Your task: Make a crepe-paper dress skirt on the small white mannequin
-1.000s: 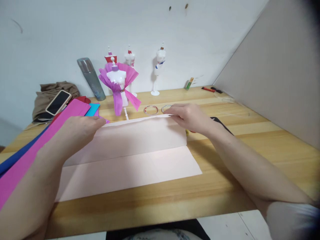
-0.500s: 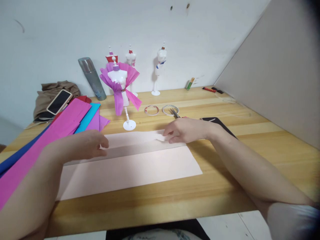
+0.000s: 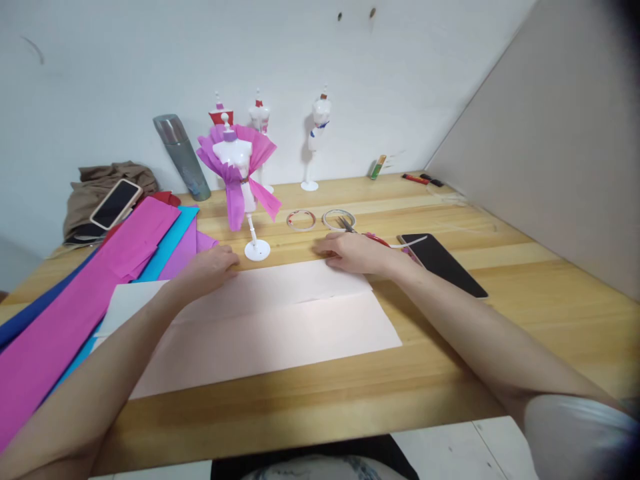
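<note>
Pale pink paper [image 3: 280, 333] lies across the wooden table, with a folded layer along its far half. On that layer's far edge, near the mannequin stand's white base, rests my left hand [image 3: 213, 267], its fingers curled; whether it pinches the paper is hidden. My right hand [image 3: 345, 252] touches the far edge farther right, fingers bent and partly hidden behind the hand. Just beyond my right hand are scissors [image 3: 370, 235] with red handles. A small white mannequin [image 3: 235, 157] draped in pink and purple paper stands behind the sheet.
Pink [image 3: 135, 230], blue and purple papers lie at the left, beside a phone [image 3: 117, 203] and brown cloth [image 3: 110, 183]. A bottle [image 3: 183, 157] leans on the wall. Two tape rings [image 3: 301, 221] lie behind the sheet. A black tablet [image 3: 445, 265] is at the right, more mannequins [image 3: 321, 115] behind.
Both hands have moved away from me to the paper's far edge, my left also slightly right. The raised fold now lies flatter, and more of the tablet shows.
</note>
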The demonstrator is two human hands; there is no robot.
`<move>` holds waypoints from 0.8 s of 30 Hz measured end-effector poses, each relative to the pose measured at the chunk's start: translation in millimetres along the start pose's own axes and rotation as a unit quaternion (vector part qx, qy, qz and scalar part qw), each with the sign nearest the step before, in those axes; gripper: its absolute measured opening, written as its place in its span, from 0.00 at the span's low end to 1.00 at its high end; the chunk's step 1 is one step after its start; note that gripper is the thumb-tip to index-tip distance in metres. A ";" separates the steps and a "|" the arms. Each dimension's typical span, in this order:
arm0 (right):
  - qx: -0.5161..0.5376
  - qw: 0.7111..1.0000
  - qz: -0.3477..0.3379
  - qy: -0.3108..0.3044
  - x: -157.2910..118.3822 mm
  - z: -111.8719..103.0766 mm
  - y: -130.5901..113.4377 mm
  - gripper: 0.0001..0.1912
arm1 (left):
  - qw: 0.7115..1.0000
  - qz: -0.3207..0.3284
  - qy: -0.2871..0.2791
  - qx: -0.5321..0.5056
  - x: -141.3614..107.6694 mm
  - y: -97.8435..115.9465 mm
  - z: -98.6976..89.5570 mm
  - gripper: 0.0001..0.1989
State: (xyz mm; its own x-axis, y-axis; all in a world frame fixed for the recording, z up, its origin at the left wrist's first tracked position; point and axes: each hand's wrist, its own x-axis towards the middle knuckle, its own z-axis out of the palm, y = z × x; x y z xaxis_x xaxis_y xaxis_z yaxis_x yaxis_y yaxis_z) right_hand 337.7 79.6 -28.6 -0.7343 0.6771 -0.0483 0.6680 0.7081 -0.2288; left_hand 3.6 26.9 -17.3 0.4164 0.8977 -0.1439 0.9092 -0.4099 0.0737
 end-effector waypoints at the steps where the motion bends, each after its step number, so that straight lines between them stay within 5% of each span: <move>1: 0.003 1.000 -0.004 0.001 0.8 2.2 0.6 0.10 | 1.000 -0.012 -0.001 0.002 0.8 2.1 1.3 0.13; 6: 0.016 1.000 -0.003 0.012 4.3 8.2 3.9 0.07 | 0.997 -0.054 -0.036 -0.041 0.1 13.7 -3.9 0.06; 11: 0.023 0.999 0.006 0.039 4.6 9.0 3.0 0.07 | 0.996 -0.054 -0.014 -0.065 -0.2 18.5 -3.8 0.02; 24: 0.011 0.999 0.032 0.040 5.2 12.1 0.5 0.09 | 0.996 -0.037 0.002 -0.080 -0.3 18.4 1.1 0.04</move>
State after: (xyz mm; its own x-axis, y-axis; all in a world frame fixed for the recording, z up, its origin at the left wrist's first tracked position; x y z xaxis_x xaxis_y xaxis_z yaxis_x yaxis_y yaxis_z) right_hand 332.7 81.0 -40.7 -0.6773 0.7355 0.0138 0.7101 0.6586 -0.2492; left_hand 20.2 19.0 -17.0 0.3477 0.9254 -0.1504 0.9246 -0.3118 0.2189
